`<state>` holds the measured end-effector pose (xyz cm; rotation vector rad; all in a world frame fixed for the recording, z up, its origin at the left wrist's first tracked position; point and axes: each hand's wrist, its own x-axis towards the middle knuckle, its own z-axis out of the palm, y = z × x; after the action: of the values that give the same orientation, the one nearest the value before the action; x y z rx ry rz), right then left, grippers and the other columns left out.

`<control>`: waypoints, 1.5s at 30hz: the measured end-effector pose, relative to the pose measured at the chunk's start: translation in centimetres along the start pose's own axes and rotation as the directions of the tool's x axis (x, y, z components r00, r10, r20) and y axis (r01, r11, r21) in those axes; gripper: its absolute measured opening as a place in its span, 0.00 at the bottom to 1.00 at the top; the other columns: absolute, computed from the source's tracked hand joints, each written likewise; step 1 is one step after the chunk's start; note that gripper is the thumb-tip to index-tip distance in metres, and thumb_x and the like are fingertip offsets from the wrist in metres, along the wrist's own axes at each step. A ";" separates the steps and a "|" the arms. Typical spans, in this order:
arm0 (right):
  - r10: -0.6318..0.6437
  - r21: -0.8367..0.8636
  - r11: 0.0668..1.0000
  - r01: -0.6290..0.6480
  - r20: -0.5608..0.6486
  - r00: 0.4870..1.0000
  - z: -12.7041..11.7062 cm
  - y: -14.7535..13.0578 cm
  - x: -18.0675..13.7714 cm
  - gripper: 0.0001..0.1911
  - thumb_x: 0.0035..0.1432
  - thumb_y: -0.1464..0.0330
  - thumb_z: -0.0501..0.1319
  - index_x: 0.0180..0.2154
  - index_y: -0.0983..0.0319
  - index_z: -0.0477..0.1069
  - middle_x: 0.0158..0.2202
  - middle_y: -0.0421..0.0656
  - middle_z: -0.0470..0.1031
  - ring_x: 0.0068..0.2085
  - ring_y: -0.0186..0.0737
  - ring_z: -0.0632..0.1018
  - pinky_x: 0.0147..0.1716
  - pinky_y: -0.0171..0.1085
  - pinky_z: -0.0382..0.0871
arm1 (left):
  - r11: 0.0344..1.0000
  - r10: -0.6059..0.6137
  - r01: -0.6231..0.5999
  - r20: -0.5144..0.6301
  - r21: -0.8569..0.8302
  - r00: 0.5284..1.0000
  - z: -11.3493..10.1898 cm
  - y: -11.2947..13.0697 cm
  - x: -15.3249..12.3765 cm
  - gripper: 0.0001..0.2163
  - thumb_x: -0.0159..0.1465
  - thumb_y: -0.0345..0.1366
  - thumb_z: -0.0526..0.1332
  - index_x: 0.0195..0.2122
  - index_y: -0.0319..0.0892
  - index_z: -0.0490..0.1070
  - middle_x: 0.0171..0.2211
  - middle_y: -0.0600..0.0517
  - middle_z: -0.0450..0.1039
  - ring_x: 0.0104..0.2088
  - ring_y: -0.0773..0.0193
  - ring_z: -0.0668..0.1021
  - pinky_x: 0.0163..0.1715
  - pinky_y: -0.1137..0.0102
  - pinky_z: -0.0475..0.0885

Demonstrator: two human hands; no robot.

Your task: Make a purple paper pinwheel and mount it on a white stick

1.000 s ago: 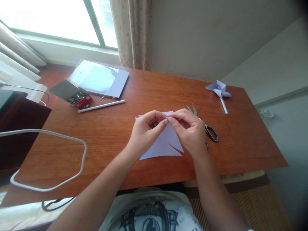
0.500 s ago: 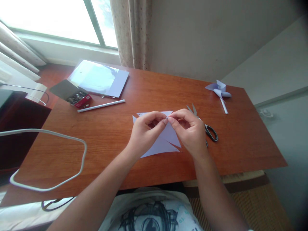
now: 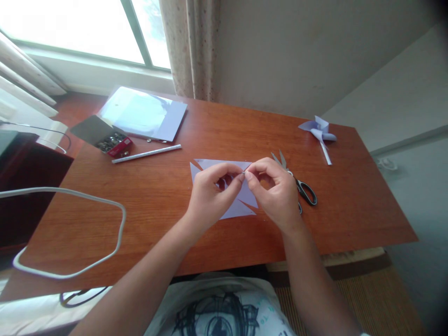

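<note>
"What have the hands got there?"

"A tiny piece (image 3: 244, 173), greyish, too small for me to name. The left hand (image 3: 213, 193) has thumb and forefinger clamped on one side of it, and the right hand (image 3: 276, 191) pinches it from the other, so the fingertips nearly meet."

"And the other fingers?"

"Curled in behind on both hands. What they do in there I can't tell."

"Where's the paper?"

"The cut sheet (image 3: 236, 211) lies on the wooden table (image 3: 350, 200), right beneath the hands, partly hidden by them. Slits run in from its corners. I can't tell whether any finger touches it."

"Those scissors (image 3: 297, 181) are close."

"Just beside the right hand, yes, blades pointing away from the person and slightly parted. Farther off to the right there's a paper pinwheel (image 3: 319, 132) on a white stick."

"And over on the left?"

"A white rod (image 3: 147, 154) lying flat, near an open box (image 3: 119, 146) of small shiny metal bits. Behind them sits a clear folder (image 3: 147, 114) by the window. Nearer us, a white cable (image 3: 123, 214) loops across the table's left end."
</note>
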<state>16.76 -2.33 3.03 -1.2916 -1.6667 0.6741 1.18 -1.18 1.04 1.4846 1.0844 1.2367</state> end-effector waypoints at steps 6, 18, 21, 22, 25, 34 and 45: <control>-0.020 -0.045 0.999 0.021 0.026 0.999 -0.4 -0.2 0.0 0.05 0.65 0.70 0.62 0.34 0.58 0.74 0.35 0.40 0.75 0.37 0.37 0.76 0.36 0.38 0.72 | 0.996 0.070 -0.069 -0.012 0.062 0.997 0.0 0.0 -0.1 0.03 0.65 0.33 0.65 0.33 0.41 0.76 0.28 0.53 0.77 0.26 0.68 0.73 0.27 0.72 0.68; -0.090 -0.169 0.981 0.100 0.066 0.994 -1.0 -0.7 0.1 0.05 0.66 0.70 0.61 0.35 0.57 0.72 0.34 0.40 0.74 0.36 0.38 0.75 0.36 0.39 0.71 | 0.980 0.120 -0.120 0.012 0.158 0.993 -0.1 0.1 -0.2 0.03 0.65 0.31 0.63 0.34 0.41 0.76 0.30 0.52 0.79 0.28 0.67 0.75 0.29 0.71 0.70; -0.104 -0.189 0.975 0.115 0.068 0.992 -1.0 -0.7 0.1 0.06 0.66 0.71 0.61 0.35 0.57 0.71 0.34 0.40 0.74 0.35 0.38 0.75 0.36 0.39 0.70 | 0.971 0.145 -0.143 0.002 0.194 0.989 -0.2 0.2 -0.3 0.03 0.64 0.29 0.63 0.33 0.41 0.76 0.31 0.51 0.80 0.28 0.67 0.76 0.29 0.71 0.70; -0.105 -0.193 0.974 0.115 0.064 0.992 -0.9 -0.7 0.1 0.06 0.66 0.71 0.61 0.34 0.57 0.71 0.33 0.40 0.74 0.35 0.37 0.75 0.36 0.39 0.70 | 0.970 0.143 -0.140 -0.001 0.200 0.990 -0.2 0.2 -0.3 0.03 0.64 0.29 0.63 0.33 0.41 0.77 0.31 0.51 0.80 0.28 0.67 0.76 0.29 0.71 0.70; -0.103 -0.193 0.975 0.111 0.052 0.993 -0.8 -0.6 0.1 0.06 0.65 0.72 0.61 0.34 0.58 0.72 0.33 0.39 0.74 0.35 0.36 0.75 0.36 0.38 0.70 | 0.969 0.129 -0.123 -0.014 0.212 0.992 -0.2 0.2 -0.3 0.03 0.64 0.29 0.63 0.33 0.41 0.77 0.31 0.51 0.80 0.28 0.66 0.77 0.29 0.71 0.70; -0.080 -0.168 0.982 0.086 0.039 0.996 -0.7 -0.6 -0.1 0.06 0.65 0.72 0.62 0.34 0.58 0.73 0.34 0.39 0.74 0.35 0.36 0.75 0.36 0.38 0.70 | 0.968 0.133 -0.127 -0.017 0.217 0.991 -0.2 0.1 -0.2 0.04 0.65 0.31 0.63 0.34 0.41 0.78 0.31 0.51 0.81 0.28 0.66 0.77 0.29 0.71 0.71; -0.037 -0.073 0.997 0.038 0.014 0.999 -0.5 -0.3 -0.2 0.04 0.65 0.71 0.63 0.35 0.59 0.73 0.35 0.39 0.75 0.37 0.36 0.76 0.36 0.37 0.72 | 0.978 0.133 -0.127 -0.026 0.168 0.991 -0.1 0.0 -0.1 0.03 0.63 0.30 0.65 0.32 0.40 0.77 0.28 0.52 0.79 0.25 0.68 0.75 0.27 0.73 0.70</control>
<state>17.09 -2.68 3.46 -1.3066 -1.7364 0.6048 1.08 -1.26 1.03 1.6879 1.1540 1.2936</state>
